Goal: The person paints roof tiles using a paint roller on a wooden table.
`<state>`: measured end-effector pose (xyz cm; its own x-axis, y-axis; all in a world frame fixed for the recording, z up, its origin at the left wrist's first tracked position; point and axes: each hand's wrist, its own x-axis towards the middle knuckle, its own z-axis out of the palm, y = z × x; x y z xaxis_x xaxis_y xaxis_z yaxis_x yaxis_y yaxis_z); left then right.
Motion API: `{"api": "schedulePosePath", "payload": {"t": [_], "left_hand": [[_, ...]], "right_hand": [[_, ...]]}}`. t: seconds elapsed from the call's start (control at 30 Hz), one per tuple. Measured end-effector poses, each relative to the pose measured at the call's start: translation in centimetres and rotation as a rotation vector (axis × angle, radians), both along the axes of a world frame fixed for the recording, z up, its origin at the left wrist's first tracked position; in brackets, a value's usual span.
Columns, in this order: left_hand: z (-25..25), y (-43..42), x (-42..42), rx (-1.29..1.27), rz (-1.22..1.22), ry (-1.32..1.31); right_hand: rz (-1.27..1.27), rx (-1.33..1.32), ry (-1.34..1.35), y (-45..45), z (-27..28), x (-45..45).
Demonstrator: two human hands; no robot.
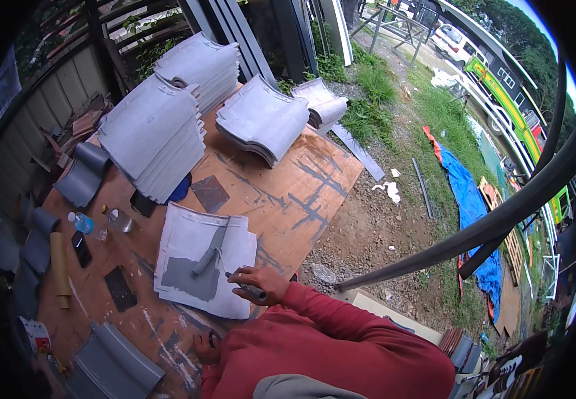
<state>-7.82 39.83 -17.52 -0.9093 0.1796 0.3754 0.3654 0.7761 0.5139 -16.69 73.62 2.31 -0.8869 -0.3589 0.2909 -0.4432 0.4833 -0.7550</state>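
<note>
A paint roller point(209, 258) is gripped by its handle in the right hand point(267, 284), whose fingers are closed around the grip, and its sleeve is laid on a pale curved tile point(180, 233). The tile is set on the wooden desk point(308, 229), and part of its face is covered with a patch of grey paint point(188, 278). The left hand point(207, 347) is seen near the desk's lower edge; it is shaded and partly covered by the red clothing, so whether anything is held in it cannot be told. Beyond the tile, a tall stack of pale tiles point(148, 133) is seen, by which a blue object point(181, 189) is mostly hidden. To the left, a phone point(81, 249) is placed below a bottle point(80, 222), whose label cannot be read. At the bottom left, a grey tile point(116, 364) is partly lost in the dark lens border.
</note>
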Motion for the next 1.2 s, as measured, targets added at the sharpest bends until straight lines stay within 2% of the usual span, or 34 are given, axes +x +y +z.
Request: {"api": "schedulePosePath", "payload": {"t": [0.13,0.2,0.23,0.27,0.33,0.37,0.4,0.47,0.5,0.6,0.67,0.73,0.77,0.8,0.87,0.93,1.0,1.07,1.1,1.2], "left_hand": [[0.8,0.6,-0.2,0.03,0.037,0.003],[1.7,0.6,0.4,0.005,0.036,-0.092],[2.2,0.5,0.9,0.006,0.123,-0.1],[2.6,0.7,0.4,0.045,0.099,-0.1],[2.6,0.6,0.4,0.091,0.101,-0.087],[2.6,1.0,0.5,0.098,0.12,-0.062],[2.5,1.3,0.6,0.106,0.133,-0.041],[2.5,1.8,1.0,0.101,0.165,-0.042],[2.6,1.9,0.9,0.086,0.177,-0.044],[2.5,2.0,1.1,0.108,0.202,-0.007],[2.0,1.7,1.3,0.123,0.193,-0.006],[1.6,1.5,1.5,0.144,0.183,0.02],[1.9,1.4,1.5,0.155,0.18,0.001],[2.4,1.4,1.5,0.161,0.182,0.011],[2.7,1.7,2.6,0.18,0.159,0.016],[2.8,1.6,2.1,0.158,0.178,-0.031],[2.5,1.9,2.1,0.116,0.195,-0.05],[0.3,2.0,2.0,0.066,0.224,0.058],[0.0,1.9,1.9,0.074,0.196,0.0],[1.0,1.9,1.8,0.058,0.187,-0.069]], "right_hand": [[-0.028,0.047,-0.072,-0.2,1.2,0.1],[-0.004,-0.068,-0.232,-0.2,2.2,0.4],[0.026,-0.065,-0.381,-0.2,2.2,0.4],[0.103,-0.05,-0.376,-0.4,1.9,0.1],[0.131,-0.363,-0.471,-0.6,0.8,0.4],[0.185,-0.545,-0.683,-0.7,0.4,0.2],[0.205,-0.527,-0.686,-0.5,0.5,-0.3],[0.207,-0.592,-1.029,0.0,0.8,-0.5],[0.221,-0.578,-1.033,0.2,1.2,-0.6],[0.096,-0.712,-1.332,0.0,1.9,-0.2],[0.02,-0.683,-1.337,-0.6,0.2,0.3],[-0.028,-0.292,-1.088,-1.1,-1.6,0.6],[0.004,-0.133,-0.823,-1.1,-3.4,0.9],[-0.045,0.16,-0.622,-2.3,-1.1,1.1],[-0.034,0.245,-0.012,-2.2,-3.9,0.7],[-0.123,0.363,-0.297,-2.7,-0.8,0.3],[-0.034,0.598,-0.308,-0.8,-0.9,-0.7],[-0.002,0.652,-0.313,0.5,2.2,-0.8],[-0.068,0.632,-0.308,1.3,3.2,-0.8],[0.008,0.648,-0.325,1.0,3.3,-1.8]]}}
